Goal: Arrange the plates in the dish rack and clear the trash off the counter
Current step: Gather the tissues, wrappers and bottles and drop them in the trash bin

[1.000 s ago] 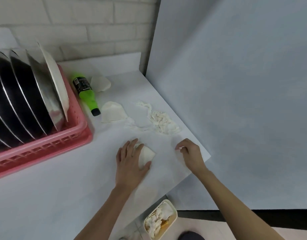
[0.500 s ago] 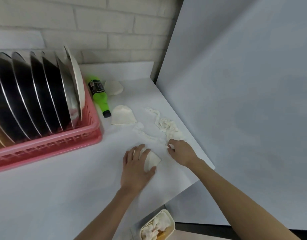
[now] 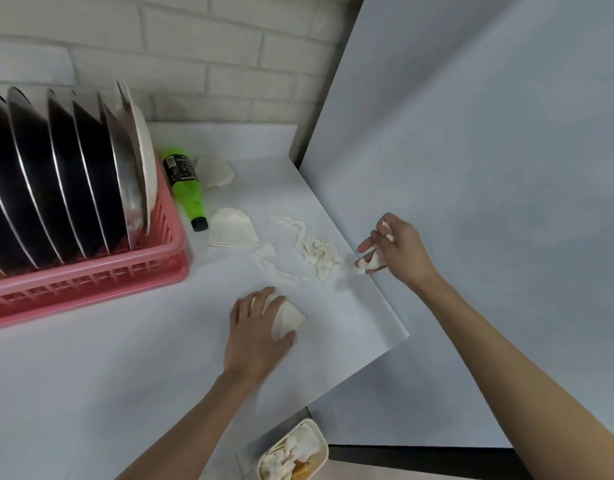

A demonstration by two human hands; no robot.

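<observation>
Trash pickup on counter [image 3: 125, 375]; plates [image 3: 73, 174] racked.
R hand [image 3: 399, 251] pinches tissue scrap [image 3: 371, 263] over counter edge; L hand [image 3: 255, 336] lies flat, fingers relaxed, on folded paper [image 3: 290, 318]; plates on edge in pink rack [image 3: 91, 275].

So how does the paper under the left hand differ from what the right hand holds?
The folded paper lies flat on the counter under the left hand; the tissue scrap is crumpled, pinched in the right hand. The folded paper is larger. Both are white.
</observation>
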